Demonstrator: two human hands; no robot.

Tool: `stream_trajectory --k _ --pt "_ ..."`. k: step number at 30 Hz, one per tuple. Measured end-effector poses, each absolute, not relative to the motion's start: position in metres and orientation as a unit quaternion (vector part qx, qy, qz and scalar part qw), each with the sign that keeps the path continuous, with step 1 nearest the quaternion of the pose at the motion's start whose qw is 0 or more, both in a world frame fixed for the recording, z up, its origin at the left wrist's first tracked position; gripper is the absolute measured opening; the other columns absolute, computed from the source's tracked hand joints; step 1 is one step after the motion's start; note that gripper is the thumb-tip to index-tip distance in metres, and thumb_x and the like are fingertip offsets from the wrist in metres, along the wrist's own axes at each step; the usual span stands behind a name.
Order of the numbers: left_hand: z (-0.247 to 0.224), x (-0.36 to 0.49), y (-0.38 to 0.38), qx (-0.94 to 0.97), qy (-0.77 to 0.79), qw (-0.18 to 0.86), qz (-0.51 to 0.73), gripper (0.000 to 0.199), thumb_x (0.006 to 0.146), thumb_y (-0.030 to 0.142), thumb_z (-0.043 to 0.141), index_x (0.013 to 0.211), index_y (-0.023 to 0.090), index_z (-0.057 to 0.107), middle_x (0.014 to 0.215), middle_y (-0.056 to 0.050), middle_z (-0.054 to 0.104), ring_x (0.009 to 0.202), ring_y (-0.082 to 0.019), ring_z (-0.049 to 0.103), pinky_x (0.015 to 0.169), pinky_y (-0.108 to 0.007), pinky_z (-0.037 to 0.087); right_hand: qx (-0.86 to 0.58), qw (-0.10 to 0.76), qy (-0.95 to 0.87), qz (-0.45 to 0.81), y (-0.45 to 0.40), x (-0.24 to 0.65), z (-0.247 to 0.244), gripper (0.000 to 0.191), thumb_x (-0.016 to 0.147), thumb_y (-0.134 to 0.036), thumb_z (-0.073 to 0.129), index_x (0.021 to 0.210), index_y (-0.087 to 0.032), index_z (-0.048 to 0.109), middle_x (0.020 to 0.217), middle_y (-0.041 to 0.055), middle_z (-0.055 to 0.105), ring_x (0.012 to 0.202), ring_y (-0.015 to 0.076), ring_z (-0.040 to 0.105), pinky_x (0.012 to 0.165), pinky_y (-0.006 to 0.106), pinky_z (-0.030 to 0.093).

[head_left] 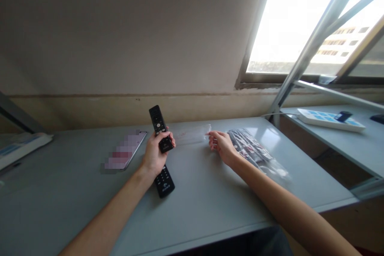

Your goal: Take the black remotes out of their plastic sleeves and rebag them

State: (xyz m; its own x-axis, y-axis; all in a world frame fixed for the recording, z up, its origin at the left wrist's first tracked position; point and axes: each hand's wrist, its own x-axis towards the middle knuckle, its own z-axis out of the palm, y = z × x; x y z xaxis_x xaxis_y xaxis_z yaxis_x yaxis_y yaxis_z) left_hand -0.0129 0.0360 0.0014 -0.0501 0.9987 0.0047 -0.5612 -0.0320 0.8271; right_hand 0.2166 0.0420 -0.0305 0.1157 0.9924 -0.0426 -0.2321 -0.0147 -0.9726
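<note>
A black remote control (158, 120) with a white round button is gripped in my left hand (156, 150), tilted up above the table. Partly hidden under that wrist, a second black remote control (165, 184) lies on the tabletop. My right hand (220, 144) pinches the right end of a clear plastic bag (192, 134), which stretches left behind my left hand. Faint red print shows on this bag. Beside my right forearm rests a larger clear bag (252, 146) with dark and reddish contents that I cannot make out.
Left of my hand, a phone-like flat object (127, 152) lies on the grey table (204, 204), its face blurred. Power strips stand at far left (22, 150) and on the right-hand desk (327, 119). A metal frame post (303, 56) rises by the window.
</note>
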Motion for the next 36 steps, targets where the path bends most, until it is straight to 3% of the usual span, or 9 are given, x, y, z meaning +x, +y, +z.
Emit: stream_trajectory --k 8,14,19,28,36 --pt "-0.002 -0.014 0.038 0.322 0.331 0.612 0.642 0.037 0.066 0.022 0.081 0.096 0.017 0.060 0.070 0.002 0.061 0.058 -0.013 0.058 0.057 -0.025 0.047 -0.474 0.576 -0.446 0.495 0.047 0.215 -0.039 0.027 0.071 -0.042 0.073 0.072 -0.016 0.067 0.058 -0.0009 0.060 0.046 0.0104 0.053 0.044 0.023 0.046" --pt "0.000 -0.013 0.036 0.323 0.340 0.607 0.641 0.040 0.064 0.022 0.082 0.097 0.017 0.060 0.070 0.002 0.062 0.060 -0.013 0.059 0.057 -0.024 0.047 -0.473 0.580 -0.457 0.481 0.049 0.217 -0.043 0.045 0.068 -0.043 0.080 0.099 -0.021 0.056 0.057 -0.0047 0.066 0.042 0.0129 0.057 0.041 0.023 0.047" --pt "0.000 -0.012 0.035 0.345 0.352 0.591 0.638 0.043 0.063 0.025 0.084 0.097 0.017 0.060 0.071 0.002 0.063 0.060 -0.013 0.060 0.057 -0.023 0.047 -0.483 0.582 -0.480 0.444 0.051 0.218 -0.047 0.047 0.069 -0.054 0.082 0.082 -0.023 0.050 0.058 -0.0033 0.066 0.040 0.0119 0.056 0.038 0.022 0.046" --pt "0.001 -0.010 0.033 0.397 0.366 0.556 0.632 0.039 0.068 0.029 0.082 0.098 0.017 0.061 0.069 0.002 0.063 0.056 -0.013 0.059 0.052 -0.023 0.045 -0.493 0.571 -0.504 0.420 0.045 0.213 -0.046 0.043 0.076 -0.060 0.078 0.075 -0.019 0.065 0.058 0.0017 0.066 0.043 0.0144 0.058 0.042 0.025 0.048" --pt "-0.005 -0.004 0.027 0.422 0.361 0.574 0.602 0.037 0.072 0.030 0.081 0.100 0.016 0.062 0.070 0.001 0.063 0.056 -0.013 0.059 0.053 -0.023 0.044 -0.522 0.524 -0.559 0.375 0.041 0.208 -0.047 0.039 0.084 -0.051 0.072 0.063 -0.018 0.071 0.052 0.0019 0.063 0.041 0.0130 0.054 0.041 0.023 0.040"
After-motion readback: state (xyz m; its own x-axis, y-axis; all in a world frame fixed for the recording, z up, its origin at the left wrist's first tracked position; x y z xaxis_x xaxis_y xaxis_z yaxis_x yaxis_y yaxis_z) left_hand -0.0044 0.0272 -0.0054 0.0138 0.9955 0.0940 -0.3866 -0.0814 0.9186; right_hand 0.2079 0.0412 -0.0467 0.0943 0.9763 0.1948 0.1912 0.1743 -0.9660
